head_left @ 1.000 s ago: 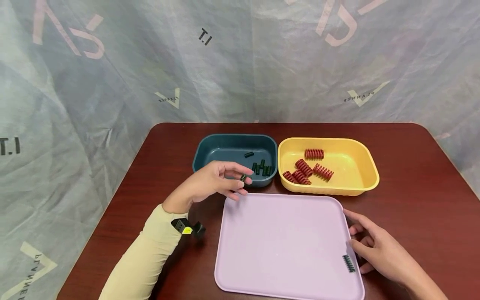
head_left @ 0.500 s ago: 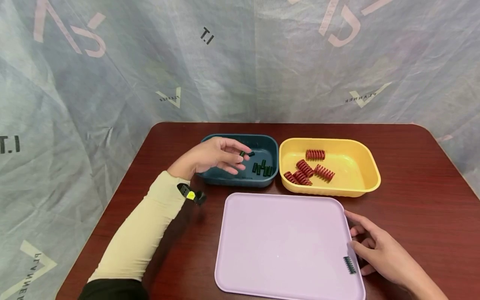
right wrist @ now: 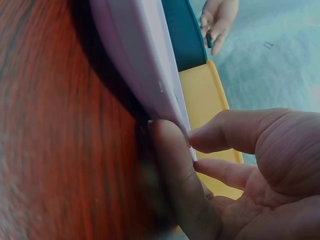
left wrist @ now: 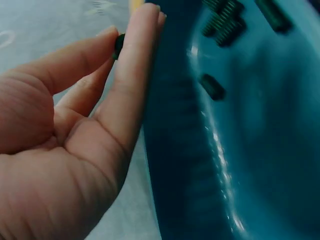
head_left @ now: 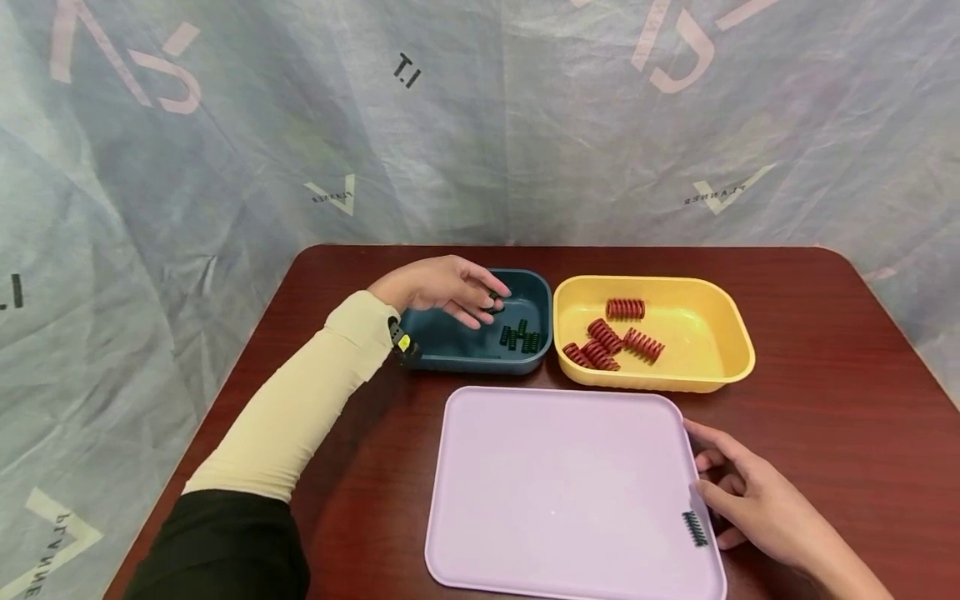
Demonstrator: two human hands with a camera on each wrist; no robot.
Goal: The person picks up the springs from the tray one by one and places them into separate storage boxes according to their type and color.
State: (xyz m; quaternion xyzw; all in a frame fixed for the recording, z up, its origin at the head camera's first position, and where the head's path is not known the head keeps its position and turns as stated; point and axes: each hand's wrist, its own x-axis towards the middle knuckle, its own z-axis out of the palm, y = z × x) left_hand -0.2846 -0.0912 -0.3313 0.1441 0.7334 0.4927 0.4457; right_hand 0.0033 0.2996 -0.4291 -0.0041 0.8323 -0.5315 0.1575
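Observation:
My left hand [head_left: 453, 292] is over the teal bin [head_left: 457, 364] and pinches a small dark green spring [left wrist: 119, 47] between thumb and fingertips. Below it, several more dark green springs [head_left: 513, 337] lie in the bin's right part. At the lilac tray [head_left: 555, 475], my right hand [head_left: 757, 492] holds the right edge, with the thumb [right wrist: 225, 131] at the rim and a finger [right wrist: 172, 142] along the outer side. One dark green spring [head_left: 694, 528] lies on the tray just inside that edge.
A yellow bin [head_left: 697, 333] with several red springs [head_left: 625, 309] stands right beside the teal one, behind the tray. All of it rests on a dark red wooden table [head_left: 840, 375]. A grey printed sheet [head_left: 450, 125] hangs behind the table.
My left hand has moved away from the tray, up and over the teal bin, still pinching the green spring. The right hand has stayed at the tray's edge.

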